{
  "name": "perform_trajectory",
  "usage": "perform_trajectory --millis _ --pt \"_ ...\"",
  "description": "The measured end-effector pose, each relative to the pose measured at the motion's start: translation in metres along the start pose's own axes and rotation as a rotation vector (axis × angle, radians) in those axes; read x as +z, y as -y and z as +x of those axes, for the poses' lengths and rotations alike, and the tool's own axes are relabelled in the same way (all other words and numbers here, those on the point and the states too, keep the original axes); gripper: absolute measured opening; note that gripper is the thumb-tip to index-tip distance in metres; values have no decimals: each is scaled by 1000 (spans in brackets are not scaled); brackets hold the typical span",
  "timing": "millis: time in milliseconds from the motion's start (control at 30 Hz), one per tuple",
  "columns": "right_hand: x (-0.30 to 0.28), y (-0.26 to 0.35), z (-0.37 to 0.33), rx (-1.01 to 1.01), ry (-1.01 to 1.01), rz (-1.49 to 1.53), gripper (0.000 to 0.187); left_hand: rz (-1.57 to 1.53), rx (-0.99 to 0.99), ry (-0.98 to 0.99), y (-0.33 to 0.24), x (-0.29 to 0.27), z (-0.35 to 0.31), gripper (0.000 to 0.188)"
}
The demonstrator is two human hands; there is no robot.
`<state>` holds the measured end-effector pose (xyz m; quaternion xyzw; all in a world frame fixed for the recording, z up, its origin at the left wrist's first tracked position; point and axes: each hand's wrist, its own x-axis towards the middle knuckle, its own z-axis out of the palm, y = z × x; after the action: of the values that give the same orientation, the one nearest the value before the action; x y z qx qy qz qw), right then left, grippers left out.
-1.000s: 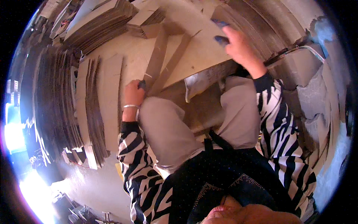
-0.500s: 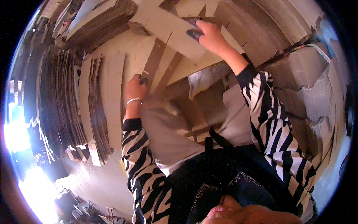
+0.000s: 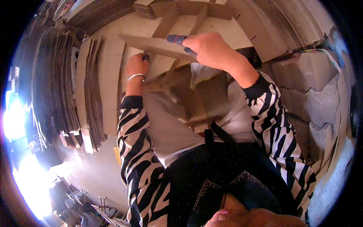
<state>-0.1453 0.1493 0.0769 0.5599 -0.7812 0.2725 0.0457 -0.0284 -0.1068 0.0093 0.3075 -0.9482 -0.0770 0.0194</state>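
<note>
A long brown cardboard strip (image 3: 158, 46) is tilted on edge over the worktable, close in front of me. My right hand (image 3: 213, 51), with dark coverings on the thumb and a finger, is closed on its right part. At the strip's left part, my left hand (image 3: 137, 65) has its fingers pinched around a narrower cardboard piece, partly hidden by the hand. Beyond the strip, cardboard dividers (image 3: 198, 18) stand on edge and cross a longer strip at the back. Another narrow piece (image 3: 172, 67) slants below the held strip.
Upright cardboard sheets (image 3: 56, 83) are packed at the left, with a smaller bundle (image 3: 94, 87) beside them. More stacks rise at the back left (image 3: 96, 17) and right (image 3: 278, 30). A white bag (image 3: 202, 73) hangs at the table's near edge (image 3: 242, 41).
My right hand has come nearer to me, bringing the long strip from lying nearly flat to tilted on edge. My left hand has shifted slightly away from me. The dividers behind are now exposed.
</note>
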Motion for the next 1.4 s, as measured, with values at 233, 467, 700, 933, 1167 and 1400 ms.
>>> perform_trajectory --millis 233,467,700,933,1167,1400 --pt "-2 -16 9 46 -61 -38 16 197 293 -361 -57 -31 -37 18" --pt "8 -26 12 60 -29 16 21 265 411 78 -56 -13 -75 18" --pt "36 -15 -10 37 155 8 26 258 424 -1 -45 -7 -79 20" --pt "75 -36 -45 -8 210 -44 25 21 477 -130 -40 -15 -67 22" --pt "70 -31 -40 -52 193 -64 24 262 40 -178 5 -21 -6 18" --pt "67 -28 -39 5 241 -55 22 246 63 -16 -11 -3 11 17"
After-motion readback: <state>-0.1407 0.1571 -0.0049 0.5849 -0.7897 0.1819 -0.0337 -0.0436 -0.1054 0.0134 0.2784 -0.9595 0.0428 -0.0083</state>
